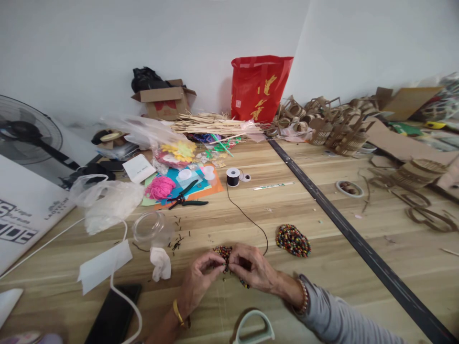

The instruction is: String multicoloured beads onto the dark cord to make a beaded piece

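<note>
My left hand (199,277) and my right hand (253,268) meet over a small piece of multicoloured beadwork (223,252) near the table's front edge. Both hands pinch it from either side, fingers curled. A thin black cord (247,217) runs from the beadwork back to a black spool (233,177). A finished oval beaded mat (293,240) lies just right of my right hand. My left wrist wears a gold bangle, my right wrist a bead bracelet and grey sleeve.
Black pliers (186,197), pink yarn (159,187) and coloured paper lie behind. A clear jar (150,228) and plastic bag (103,198) stand left, a phone (114,313) front left. A red bag (258,86), sticks and cardboard pieces (337,126) line the back. A dark strip (344,224) crosses the table.
</note>
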Tool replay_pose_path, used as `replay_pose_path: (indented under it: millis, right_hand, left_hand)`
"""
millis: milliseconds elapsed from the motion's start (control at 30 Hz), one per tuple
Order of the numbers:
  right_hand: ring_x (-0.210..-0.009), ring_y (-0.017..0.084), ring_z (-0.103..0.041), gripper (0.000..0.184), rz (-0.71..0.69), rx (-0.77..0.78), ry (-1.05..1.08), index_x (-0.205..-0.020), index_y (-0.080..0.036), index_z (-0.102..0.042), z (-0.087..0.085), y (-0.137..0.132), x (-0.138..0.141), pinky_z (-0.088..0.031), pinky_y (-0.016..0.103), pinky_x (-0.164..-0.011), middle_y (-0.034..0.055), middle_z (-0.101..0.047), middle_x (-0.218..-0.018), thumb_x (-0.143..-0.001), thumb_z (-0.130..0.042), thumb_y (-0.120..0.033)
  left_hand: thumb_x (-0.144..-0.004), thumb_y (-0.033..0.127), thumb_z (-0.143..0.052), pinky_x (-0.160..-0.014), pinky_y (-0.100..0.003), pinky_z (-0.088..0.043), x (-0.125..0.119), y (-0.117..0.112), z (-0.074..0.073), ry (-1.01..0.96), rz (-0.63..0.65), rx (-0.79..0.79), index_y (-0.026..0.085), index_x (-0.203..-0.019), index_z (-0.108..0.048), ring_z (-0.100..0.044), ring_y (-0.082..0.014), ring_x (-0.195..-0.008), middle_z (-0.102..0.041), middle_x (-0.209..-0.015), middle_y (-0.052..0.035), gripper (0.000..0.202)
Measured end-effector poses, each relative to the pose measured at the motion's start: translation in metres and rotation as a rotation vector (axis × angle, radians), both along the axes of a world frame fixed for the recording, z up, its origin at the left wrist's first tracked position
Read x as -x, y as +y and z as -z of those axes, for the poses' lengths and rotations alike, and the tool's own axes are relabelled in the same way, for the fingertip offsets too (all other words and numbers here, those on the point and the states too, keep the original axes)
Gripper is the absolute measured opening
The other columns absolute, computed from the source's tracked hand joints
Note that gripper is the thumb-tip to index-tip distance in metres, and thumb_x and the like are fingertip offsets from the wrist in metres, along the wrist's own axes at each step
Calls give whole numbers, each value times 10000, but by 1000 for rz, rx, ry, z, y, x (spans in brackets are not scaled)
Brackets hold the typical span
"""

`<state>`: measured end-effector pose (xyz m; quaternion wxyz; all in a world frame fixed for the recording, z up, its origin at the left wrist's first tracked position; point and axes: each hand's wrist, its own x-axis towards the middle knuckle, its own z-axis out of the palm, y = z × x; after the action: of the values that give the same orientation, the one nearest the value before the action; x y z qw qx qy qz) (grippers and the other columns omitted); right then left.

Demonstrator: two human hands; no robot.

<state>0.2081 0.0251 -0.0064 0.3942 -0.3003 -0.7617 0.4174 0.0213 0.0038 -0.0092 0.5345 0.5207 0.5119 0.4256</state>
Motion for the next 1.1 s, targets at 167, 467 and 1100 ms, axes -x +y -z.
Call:
replay_pose_path:
  millis: [167,467,1100]
  right_hand:
    - [-609,122,-487,143,4,-7,-13,-731,-154,-575,1,0,0,-388,223,-566,9,-539,-665,-861,-543,-204]
    - [-605,117,-477,146,-3,-6,-12,-734,-154,-573,1,1,0,-377,217,-553,6,-532,-667,-866,-550,-214]
    - [-566,98,-467,210,-14,143,31,-750,-143,-605,4,1,0,-377,205,-508,-5,-544,-653,-853,-622,-325]
  left_hand:
    - [-640,192,-713,-740,-282,-524,1,0,2,1,2,-9,165,-689,-706,-653,-190,-740,-708,-755,-46,56]
    - [-657,186,-713,-749,-291,-521,1,-1,1,18,38,-29,167,-706,-712,-654,-194,-748,-716,-765,-51,53]
    - [-658,212,-721,-748,-306,-531,1,-1,3,29,23,-72,170,-712,-736,-645,-200,-746,-721,-782,-62,70]
